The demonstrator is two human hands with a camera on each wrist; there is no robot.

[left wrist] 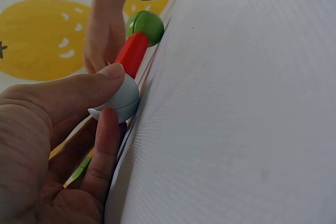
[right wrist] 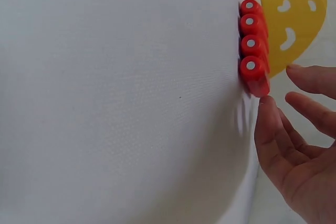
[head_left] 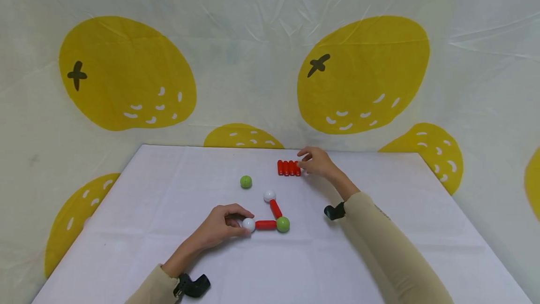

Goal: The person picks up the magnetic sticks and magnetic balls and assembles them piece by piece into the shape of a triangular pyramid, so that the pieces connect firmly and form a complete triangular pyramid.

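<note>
- Left of the joined green ball [head_left: 283,224], the left hand [head_left: 225,223] pinches a white ball [head_left: 249,224].
- Beyond it, leftward: a loose green ball [head_left: 246,182].
- Beyond it: four red rods [head_left: 288,168].
- Beyond it, rightward: the right hand [head_left: 317,161], grip loose, beside the rods.

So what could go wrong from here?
The right hand is beside a row of four red rods and might knock it askew. The left hand pinches an end white ball; a tug could separate it from its joined rod. The loose green ball might roll if brushed.
</note>
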